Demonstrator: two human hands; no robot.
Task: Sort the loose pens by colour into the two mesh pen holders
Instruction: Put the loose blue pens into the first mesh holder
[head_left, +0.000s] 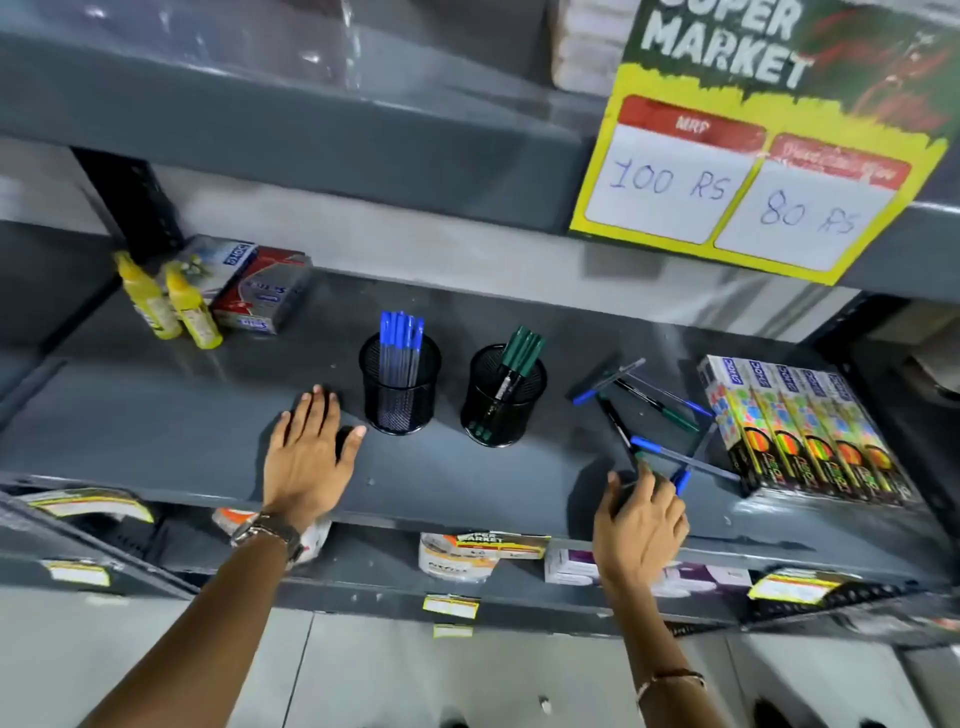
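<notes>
On the shelf (156, 426) I've got both mesh holders (399, 387) part-filled, loose pens (654, 415) left (several), right hand (641, 525) pinching one, left hand (306, 452) flat.

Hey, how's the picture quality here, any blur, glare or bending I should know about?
Head view: wide-angle bending curves the shelf edge and tilts the price sign; the sign's small red print is smeared, though the handwritten prices read fine; pale glare streaks the shelf surface near the loose pens; the right hand looks slightly motion-softened; the two mesh holders stay fairly sharp.
</notes>
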